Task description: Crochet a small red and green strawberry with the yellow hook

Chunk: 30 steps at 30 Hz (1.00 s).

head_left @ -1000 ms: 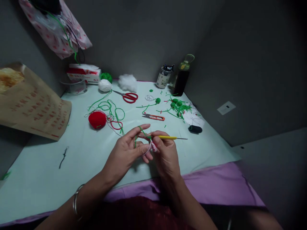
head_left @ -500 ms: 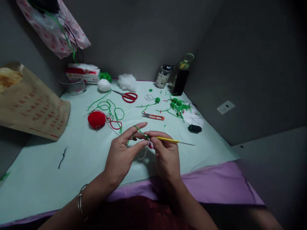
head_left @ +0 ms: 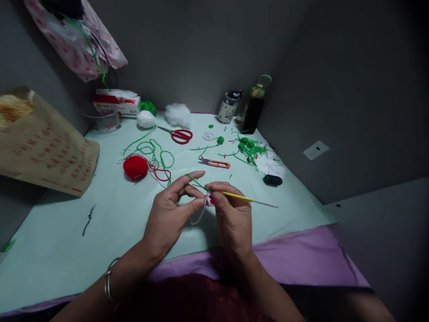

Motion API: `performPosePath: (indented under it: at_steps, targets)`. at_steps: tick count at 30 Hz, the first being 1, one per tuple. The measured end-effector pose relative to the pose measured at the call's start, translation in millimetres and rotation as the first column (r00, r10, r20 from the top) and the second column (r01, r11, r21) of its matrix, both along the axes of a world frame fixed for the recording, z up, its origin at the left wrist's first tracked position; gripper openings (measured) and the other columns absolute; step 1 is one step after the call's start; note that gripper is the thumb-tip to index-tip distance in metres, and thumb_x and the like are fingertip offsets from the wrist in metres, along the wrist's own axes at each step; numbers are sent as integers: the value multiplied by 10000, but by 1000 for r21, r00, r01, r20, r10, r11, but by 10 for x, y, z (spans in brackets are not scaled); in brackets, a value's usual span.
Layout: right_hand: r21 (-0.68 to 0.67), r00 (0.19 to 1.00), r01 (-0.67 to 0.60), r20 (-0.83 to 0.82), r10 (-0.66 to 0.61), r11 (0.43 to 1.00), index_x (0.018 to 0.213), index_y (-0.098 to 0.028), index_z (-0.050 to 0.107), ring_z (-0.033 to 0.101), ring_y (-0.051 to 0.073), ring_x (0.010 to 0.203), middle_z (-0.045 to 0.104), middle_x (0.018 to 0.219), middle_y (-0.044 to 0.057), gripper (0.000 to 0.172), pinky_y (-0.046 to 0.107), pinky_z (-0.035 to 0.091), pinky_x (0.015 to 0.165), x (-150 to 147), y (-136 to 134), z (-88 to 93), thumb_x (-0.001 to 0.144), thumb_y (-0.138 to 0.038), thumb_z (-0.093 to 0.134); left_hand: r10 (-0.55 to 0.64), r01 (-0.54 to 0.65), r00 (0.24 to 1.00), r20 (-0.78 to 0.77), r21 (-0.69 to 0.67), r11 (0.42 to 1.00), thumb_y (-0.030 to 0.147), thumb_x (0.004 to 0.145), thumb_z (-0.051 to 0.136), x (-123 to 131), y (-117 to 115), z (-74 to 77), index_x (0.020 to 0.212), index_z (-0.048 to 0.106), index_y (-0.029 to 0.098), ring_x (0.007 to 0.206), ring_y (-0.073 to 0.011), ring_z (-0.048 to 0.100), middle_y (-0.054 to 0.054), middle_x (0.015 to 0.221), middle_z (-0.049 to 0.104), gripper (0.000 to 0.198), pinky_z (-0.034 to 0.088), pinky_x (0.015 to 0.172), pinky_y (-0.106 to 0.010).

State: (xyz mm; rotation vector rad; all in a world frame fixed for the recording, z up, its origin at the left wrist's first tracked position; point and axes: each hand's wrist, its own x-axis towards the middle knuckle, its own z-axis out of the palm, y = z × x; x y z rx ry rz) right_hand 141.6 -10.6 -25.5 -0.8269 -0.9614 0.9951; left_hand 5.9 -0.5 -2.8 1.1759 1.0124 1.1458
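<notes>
My left hand (head_left: 172, 210) pinches a small red and white crochet piece (head_left: 209, 200) between thumb and fingers. Green yarn (head_left: 192, 180) loops over its raised index finger and runs across to the hook's tip. In my right hand (head_left: 233, 214) is a yellow-handled crochet hook (head_left: 238, 196), gripped like a pen; its thin metal back end sticks out to the right. The hook's working tip meets the piece between both hands, and my fingers partly cover it. A white yarn tail hangs below the piece.
Beyond my hands lie orange thread snips (head_left: 214, 163), red-handled scissors (head_left: 181, 136), a red yarn ball (head_left: 136, 167), and green crocheted balls (head_left: 246, 143) among yarn scraps. White stuffing (head_left: 178, 115), a cup of pens (head_left: 228, 107) and a bottle (head_left: 254, 107) stand behind. A paper bag (head_left: 56, 152) is left.
The crochet hook has shifted slightly right and its back end has dipped. The green yarn now stretches straighter from my left index finger, and more of the piece's red shows.
</notes>
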Motion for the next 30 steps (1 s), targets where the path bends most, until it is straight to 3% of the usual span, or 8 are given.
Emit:
performPosePath:
  at_steps: [4,9,13,16,20,23,30]
  targets:
    - [-27,1000,23,-11,-24,999,891,-306,823,680,150,851,777,873,-10,168,276,515,780,4,3,-5,840,-157,765,-76,78,996,-53,37,996,207,820,802,-38,-45,-40,1318,672,268,881,-156,618,65,735,637,519,425,1013,-322]
    - [-14,1000,4,5,-4,1000,901,-303,821,678,140,818,763,880,-6,168,261,529,723,21,13,0,842,-158,758,-164,167,985,48,-63,984,240,853,783,-122,-49,-37,1374,632,281,844,-143,610,38,829,638,544,482,868,-282]
    - [31,999,13,33,-14,999,923,-295,818,651,130,728,741,865,0,164,263,545,662,25,22,-3,847,-164,754,-128,158,967,219,-126,979,317,970,651,-118,-71,-9,1322,676,269,878,-136,619,-12,1026,666,356,497,837,-262]
    - [74,996,52,65,-57,996,928,-298,820,675,147,805,752,898,8,194,275,565,707,2,8,-7,849,-136,749,-119,168,948,295,-146,975,355,974,653,-61,-100,-6,1303,692,270,893,-133,615,-12,1014,675,341,500,848,-250]
    - [112,991,78,103,-90,991,915,-307,821,693,152,889,760,905,1,231,267,575,745,-26,-34,17,853,-99,743,-59,104,956,286,-145,984,268,863,805,8,-112,-40,1292,686,298,874,-109,606,29,914,655,447,488,835,-211]
    - [98,996,44,76,-51,994,930,-311,817,689,136,868,772,910,-7,204,248,560,728,-2,-48,25,879,-131,738,-19,65,956,294,-148,987,263,868,798,6,-103,-61,1281,688,279,867,-109,615,28,904,642,427,492,849,-225]
    - [35,997,-78,-20,79,996,971,-287,794,652,109,711,796,956,-1,125,273,552,709,93,-41,-8,932,-210,703,-48,92,964,261,-156,984,270,885,778,-60,-102,-33,1320,660,269,862,-117,623,11,937,650,451,496,830,-235]
